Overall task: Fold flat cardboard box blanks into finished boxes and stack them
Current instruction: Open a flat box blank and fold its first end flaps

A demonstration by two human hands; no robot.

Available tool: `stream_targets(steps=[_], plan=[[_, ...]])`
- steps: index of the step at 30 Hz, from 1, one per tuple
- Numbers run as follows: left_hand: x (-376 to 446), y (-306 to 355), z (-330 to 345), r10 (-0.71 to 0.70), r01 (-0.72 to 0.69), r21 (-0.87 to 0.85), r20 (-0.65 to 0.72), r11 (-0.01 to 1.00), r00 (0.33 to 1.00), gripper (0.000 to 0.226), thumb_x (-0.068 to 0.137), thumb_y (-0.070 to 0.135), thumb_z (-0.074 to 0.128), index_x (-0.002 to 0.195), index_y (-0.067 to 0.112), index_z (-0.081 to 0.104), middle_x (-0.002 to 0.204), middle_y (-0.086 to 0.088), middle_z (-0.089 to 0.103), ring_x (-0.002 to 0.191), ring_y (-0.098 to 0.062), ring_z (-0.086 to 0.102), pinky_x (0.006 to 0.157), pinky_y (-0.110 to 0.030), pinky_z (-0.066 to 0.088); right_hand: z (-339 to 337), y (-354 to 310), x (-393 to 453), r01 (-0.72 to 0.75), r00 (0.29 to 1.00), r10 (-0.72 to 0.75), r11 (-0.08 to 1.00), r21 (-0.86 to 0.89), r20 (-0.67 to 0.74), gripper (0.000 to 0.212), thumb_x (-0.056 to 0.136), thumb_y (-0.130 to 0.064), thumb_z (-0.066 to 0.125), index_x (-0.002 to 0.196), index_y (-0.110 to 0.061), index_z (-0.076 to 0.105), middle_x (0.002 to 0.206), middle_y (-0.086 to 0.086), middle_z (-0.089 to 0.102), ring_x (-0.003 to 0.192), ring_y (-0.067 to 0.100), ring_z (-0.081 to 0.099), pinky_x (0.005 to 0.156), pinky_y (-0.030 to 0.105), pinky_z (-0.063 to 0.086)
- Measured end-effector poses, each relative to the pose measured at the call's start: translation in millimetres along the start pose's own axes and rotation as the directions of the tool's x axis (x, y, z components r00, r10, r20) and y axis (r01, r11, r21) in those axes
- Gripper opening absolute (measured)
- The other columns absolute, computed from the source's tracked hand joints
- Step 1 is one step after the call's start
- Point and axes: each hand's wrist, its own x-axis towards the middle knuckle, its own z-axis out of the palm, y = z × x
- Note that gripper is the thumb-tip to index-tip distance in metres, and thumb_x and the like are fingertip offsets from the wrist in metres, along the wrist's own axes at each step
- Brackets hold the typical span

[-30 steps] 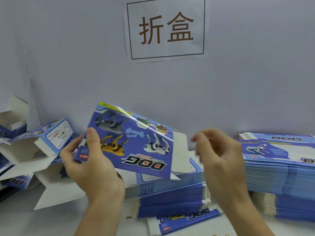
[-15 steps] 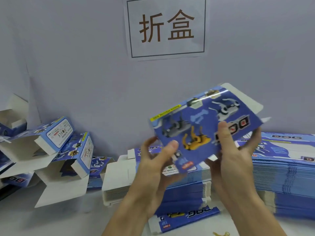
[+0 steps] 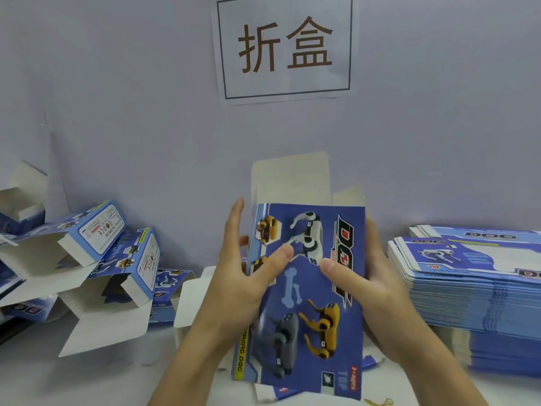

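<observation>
Blank (image 3: 310,291) upright at centre, printed face to camera, white flaps up. Left hand (image 3: 248,276) grips its left edge, thumb on the face; right hand (image 3: 360,282) clamps its right edge. Behind: flat stack (image 3: 474,291) right, folded boxes (image 3: 96,244) left, sign (image 3: 285,45) on wall.

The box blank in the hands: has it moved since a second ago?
Yes. The box blank went from left of the wall sign to straight below it, turned upright, with both hands on it.
</observation>
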Motion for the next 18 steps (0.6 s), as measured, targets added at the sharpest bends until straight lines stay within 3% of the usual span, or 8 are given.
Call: stream_targets(steps=[4, 7, 10, 14, 16, 18], plan=[[-1.4, -4.0, 2.2, 0.062, -0.061, -0.046, 0.028, 0.997, 0.998, 0.077, 0.079, 0.040, 0.067, 0.141, 0.061, 0.026, 0.125, 0.045, 0.052, 0.114, 0.023, 0.050, 0.077, -0.003, 0.049, -0.9, 0.9, -1.0, -0.011, 1.000, 0.012, 0.998, -0.056, 0.019, 0.083, 0.084, -0.022, 0.064, 0.152, -0.047, 0.024, 0.118, -0.017, 0.070, 0.104, 0.012, 0.072, 0.080, 0.021, 0.057], [-1.2, -5.4, -1.2, 0.069, -0.066, -0.081, 0.031, 0.994, 0.997, 0.075, 0.081, 0.033, 0.074, 0.138, 0.057, 0.032, 0.117, 0.033, 0.063, 0.108, 0.015, 0.059, 0.070, -0.004, 0.050, 2.1, 0.9, 0.0, 0.020, 1.000, -0.018, 0.995, -0.096, 0.020, 0.082, 0.082, -0.022, 0.067, 0.150, -0.049, 0.028, 0.117, -0.021, 0.069, 0.102, 0.007, 0.071, 0.077, 0.015, 0.055], [-1.6, -3.1, -2.7, 0.075, -0.075, -0.068, -0.001, 0.995, 0.997, 0.075, 0.077, 0.031, 0.079, 0.132, 0.058, 0.037, 0.109, 0.032, 0.065, 0.100, 0.021, 0.058, 0.071, -0.003, 0.049, 5.4, -1.9, 0.4, 0.044, 0.999, -0.043, 0.996, -0.075, 0.017, 0.080, 0.073, -0.032, 0.073, 0.139, -0.059, 0.036, 0.116, -0.018, 0.070, 0.101, 0.010, 0.072, 0.075, 0.017, 0.057], [-0.8, 1.3, -0.4, 0.058, -0.060, -0.075, -0.022, 0.995, 0.998, 0.072, 0.066, 0.055, 0.074, 0.128, 0.062, 0.039, 0.110, 0.012, 0.068, 0.111, -0.011, 0.066, 0.087, -0.036, 0.058, 7.3, -8.0, 0.7, 0.057, 0.998, -0.056, 0.998, -0.017, 0.036, 0.077, 0.073, -0.028, 0.073, 0.136, -0.058, 0.040, 0.114, -0.011, 0.072, 0.101, 0.015, 0.073, 0.074, 0.021, 0.059], [-1.1, 5.7, 6.3, 0.048, -0.056, -0.120, -0.075, 0.991, 0.996, 0.060, 0.069, 0.064, 0.076, 0.120, 0.060, 0.045, 0.100, 0.008, 0.071, 0.103, -0.017, 0.071, 0.080, -0.041, 0.060, 9.3, -11.1, -0.3, 0.069, 0.997, -0.069, 0.997, -0.022, 0.020, 0.075, 0.080, -0.020, 0.071, 0.132, -0.064, 0.040, 0.114, -0.017, 0.071, 0.101, 0.010, 0.072, 0.072, 0.018, 0.058], [-1.7, 9.0, 13.4, 0.030, -0.055, -0.194, -0.128, 0.980, 0.991, 0.050, 0.067, 0.061, 0.074, 0.109, 0.048, 0.051, 0.096, -0.002, 0.073, 0.086, -0.022, 0.076, 0.065, -0.037, 0.062, 14.2, -16.4, -1.9, 0.079, 0.997, -0.079, 0.996, -0.046, 0.003, 0.066, 0.084, -0.030, 0.069, 0.126, -0.072, 0.039, 0.114, -0.027, 0.069, 0.101, 0.001, 0.070, 0.071, 0.013, 0.056]])
